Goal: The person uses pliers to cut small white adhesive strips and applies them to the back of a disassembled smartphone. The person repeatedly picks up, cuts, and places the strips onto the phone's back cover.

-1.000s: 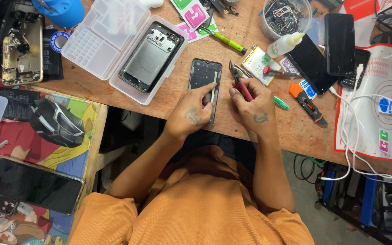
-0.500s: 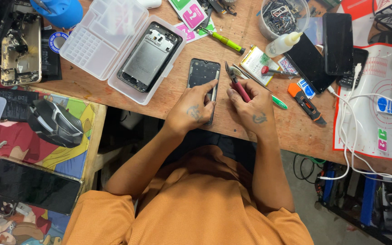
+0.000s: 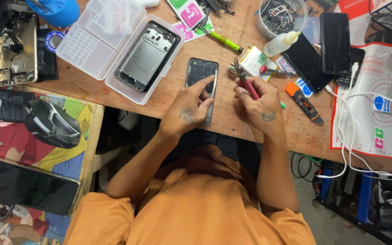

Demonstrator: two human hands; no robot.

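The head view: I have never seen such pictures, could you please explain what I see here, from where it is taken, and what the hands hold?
The camera sits on the person's head and looks straight down, so you see the orange shirt at the bottom and both arms reaching onto a wooden workbench. These are bare human hands, not a machine. The left hand rests on a dark phone screen panel lying flat on the bench. The right hand holds red-handled pliers. Around them lie a clear plastic parts tray with an opened phone frame on it, a green screwdriver, a small glue bottle, an orange utility knife and white cables.
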